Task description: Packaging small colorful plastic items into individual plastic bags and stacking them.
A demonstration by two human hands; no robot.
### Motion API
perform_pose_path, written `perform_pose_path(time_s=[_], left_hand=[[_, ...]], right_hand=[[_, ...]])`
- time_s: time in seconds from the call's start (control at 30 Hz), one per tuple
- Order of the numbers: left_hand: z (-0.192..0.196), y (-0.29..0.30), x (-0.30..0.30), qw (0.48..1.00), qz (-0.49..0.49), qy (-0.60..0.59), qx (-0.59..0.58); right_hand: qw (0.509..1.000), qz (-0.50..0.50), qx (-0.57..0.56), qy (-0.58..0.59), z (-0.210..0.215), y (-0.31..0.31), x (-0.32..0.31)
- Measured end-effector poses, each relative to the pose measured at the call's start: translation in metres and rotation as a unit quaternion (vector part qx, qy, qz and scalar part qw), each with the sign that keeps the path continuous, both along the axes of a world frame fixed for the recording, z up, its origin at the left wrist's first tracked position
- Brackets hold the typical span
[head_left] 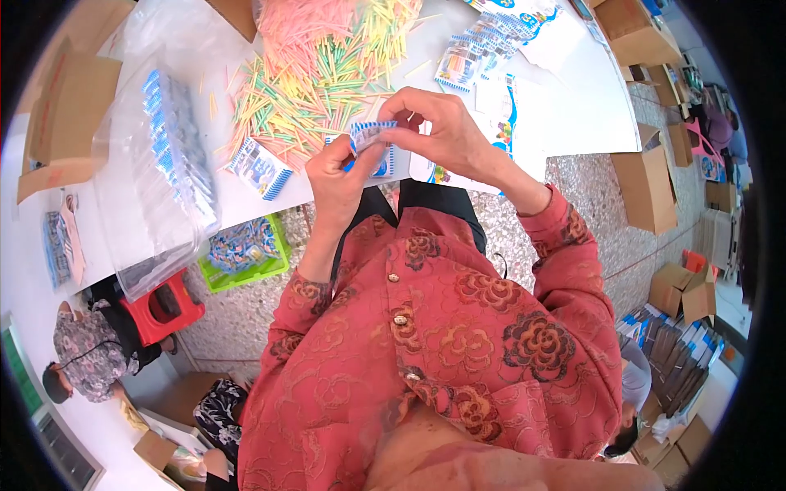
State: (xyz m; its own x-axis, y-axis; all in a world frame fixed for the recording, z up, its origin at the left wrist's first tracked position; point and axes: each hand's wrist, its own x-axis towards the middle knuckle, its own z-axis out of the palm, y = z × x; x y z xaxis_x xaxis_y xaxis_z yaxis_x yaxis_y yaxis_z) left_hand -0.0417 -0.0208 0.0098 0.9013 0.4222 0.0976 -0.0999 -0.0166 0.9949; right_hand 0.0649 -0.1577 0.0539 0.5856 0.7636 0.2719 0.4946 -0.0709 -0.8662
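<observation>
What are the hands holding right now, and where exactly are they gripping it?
Both hands hold one small blue-and-white packet. The left hand pinches its left edge; the right hand grips its top right part with the fingertips.

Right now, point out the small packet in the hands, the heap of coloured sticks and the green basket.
small packet (370,135), head view, blue-edged top.
heap of coloured sticks (319,69), head view, middle.
green basket (282,245), head view, right rim.

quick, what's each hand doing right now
left hand: closed on the packet
right hand: pinching the same packet's top edge
</observation>
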Motion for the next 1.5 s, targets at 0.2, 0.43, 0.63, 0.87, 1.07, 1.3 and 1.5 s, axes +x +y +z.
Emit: perform_pose_path(time_s=[0.2, 0.43, 0.63, 0.87, 1.07, 1.3, 1.5], left_hand=[[-0.008, 0.009, -0.01, 0.997, -0.01, 0.024, 0.079], [-0.019, 0.009, -0.02, 0.996, 0.021, 0.022, 0.089], [-0.011, 0.004, -0.02, 0.998, 0.005, 0.032, 0.062], [-0.008, 0.001, -0.016, 0.999, -0.026, 0.001, 0.029], [-0.007, 0.005, -0.018, 0.999, -0.018, 0.013, 0.045], [-0.008, 0.005, -0.021, 0.996, -0.02, 0.009, 0.082], [-0.005, 0.005, -0.021, 0.993, -0.014, 0.028, 0.11]], right_hand=[[0.999, -0.025, 0.027, -0.04, 0.003, -0.001, -0.005], [0.972, -0.058, 0.082, -0.214, -0.003, 0.002, -0.018], [0.942, -0.06, 0.068, -0.323, -0.008, -0.004, -0.021], [0.968, -0.042, 0.057, -0.242, 0.002, -0.012, -0.02], [0.981, -0.039, 0.048, -0.181, 0.014, -0.01, -0.026], [0.985, -0.026, 0.007, -0.169, 0.009, -0.01, -0.027], [0.984, -0.02, 0.003, -0.177, 0.011, -0.008, -0.027]])
